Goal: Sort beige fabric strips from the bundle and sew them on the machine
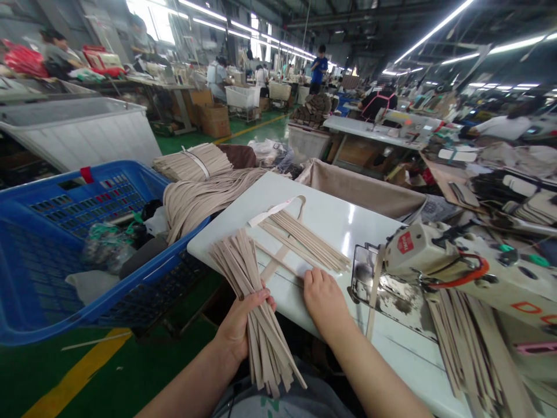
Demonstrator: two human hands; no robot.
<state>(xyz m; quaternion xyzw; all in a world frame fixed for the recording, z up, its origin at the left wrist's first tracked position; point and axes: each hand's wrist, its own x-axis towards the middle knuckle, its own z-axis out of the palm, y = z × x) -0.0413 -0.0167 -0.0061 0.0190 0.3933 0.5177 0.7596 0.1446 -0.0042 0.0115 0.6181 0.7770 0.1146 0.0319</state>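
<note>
My left hand (243, 322) is shut around the middle of a loose bundle of beige fabric straps (256, 331), whose ends fan out above and below my grip. My right hand (324, 299) rests flat on the white sewing table (313, 209), its fingertips at the lower edge of a second group of beige straps (304, 241). That group lies across the tabletop with a pale tied loop at its far end. A sewing machine (422, 255) stands just right of my right hand, and more straps (474, 348) are piled below it.
A blue plastic crate (87, 191) holding bags and scraps sits left of the table. Bundled straps (191, 162) lie behind it, next to a fabric-lined bin (361, 188). Workers, tables and white bins fill the factory floor beyond.
</note>
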